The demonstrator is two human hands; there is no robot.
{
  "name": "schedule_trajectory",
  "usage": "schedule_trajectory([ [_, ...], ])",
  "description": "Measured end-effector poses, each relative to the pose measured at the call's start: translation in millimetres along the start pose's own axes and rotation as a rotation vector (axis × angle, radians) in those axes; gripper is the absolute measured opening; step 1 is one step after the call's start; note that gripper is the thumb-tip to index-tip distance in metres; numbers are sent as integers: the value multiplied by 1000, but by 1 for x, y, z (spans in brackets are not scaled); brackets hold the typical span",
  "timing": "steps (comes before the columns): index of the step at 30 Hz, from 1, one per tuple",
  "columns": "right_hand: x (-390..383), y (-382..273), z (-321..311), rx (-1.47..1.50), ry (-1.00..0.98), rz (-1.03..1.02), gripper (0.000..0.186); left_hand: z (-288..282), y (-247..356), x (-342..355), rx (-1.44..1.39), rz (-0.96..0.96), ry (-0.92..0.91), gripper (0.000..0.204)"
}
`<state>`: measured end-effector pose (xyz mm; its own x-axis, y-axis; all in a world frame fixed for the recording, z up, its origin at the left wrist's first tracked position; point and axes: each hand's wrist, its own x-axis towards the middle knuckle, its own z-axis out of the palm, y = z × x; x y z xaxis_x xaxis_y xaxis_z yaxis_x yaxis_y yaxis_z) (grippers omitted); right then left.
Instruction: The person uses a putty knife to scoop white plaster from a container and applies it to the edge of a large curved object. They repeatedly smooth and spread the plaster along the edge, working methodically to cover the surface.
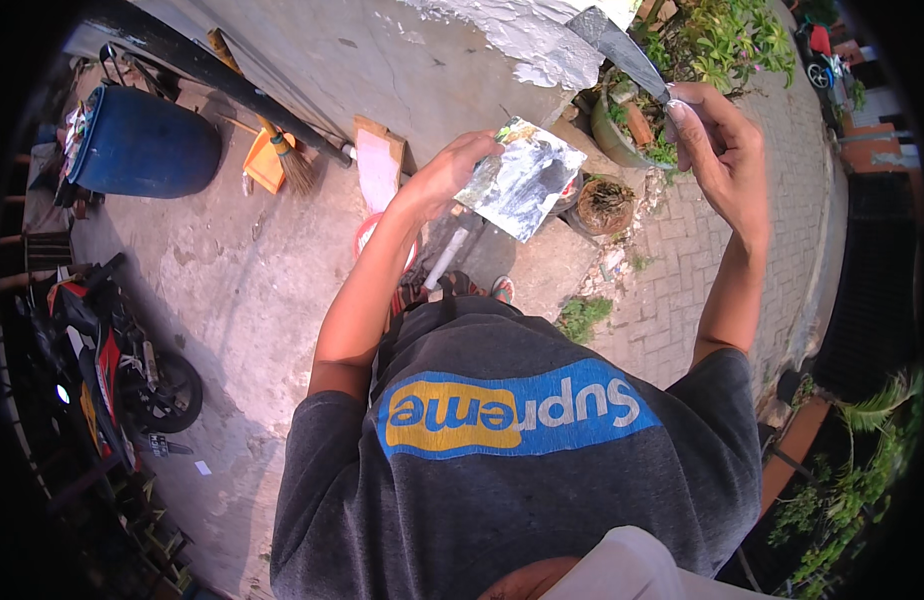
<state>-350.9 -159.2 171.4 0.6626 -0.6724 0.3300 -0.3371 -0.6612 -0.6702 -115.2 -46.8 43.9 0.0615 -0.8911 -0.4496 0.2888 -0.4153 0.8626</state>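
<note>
My left hand (450, 172) grips one edge of a flat square board (522, 222) smeared with white and grey putty. Up at the right, my right hand (724, 150) is closed around the narrow end of a putty knife (627, 55). The knife's wide grey blade points up and left, over the edge of the wall (412, 75). Rough white putty (522, 40) coats the wall's upper part near that blade. Whether the blade touches the wall, I cannot tell.
Potted plants (604, 135) stand below the wall's corner, beside a brick-paved path (702, 255). A red-rimmed bucket (367, 232) sits below my left forearm. Farther left are a blue barrel (152, 142), an orange dustpan (265, 163), a broom (294, 168) and a motorcycle (107, 370).
</note>
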Motion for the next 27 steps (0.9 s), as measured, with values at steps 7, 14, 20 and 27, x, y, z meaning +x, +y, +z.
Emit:
schedule_trajectory([
  [7, -9, 14, 36, -195, -49, -84, 14, 8, 7, -9, -24, -8, 25, 51],
  [14, -4, 21, 27, -186, -14, -49, 14, 8, 3, -12, -48, -6, 15, 44],
  [20, -4, 11, 18, 105, 130, -11, 14, 6, -1, -11, -26, 7, 36, 46],
  [27, -4, 8, 27, -294, -143, -62, 13, 9, 2, -16, -14, -14, 17, 39],
])
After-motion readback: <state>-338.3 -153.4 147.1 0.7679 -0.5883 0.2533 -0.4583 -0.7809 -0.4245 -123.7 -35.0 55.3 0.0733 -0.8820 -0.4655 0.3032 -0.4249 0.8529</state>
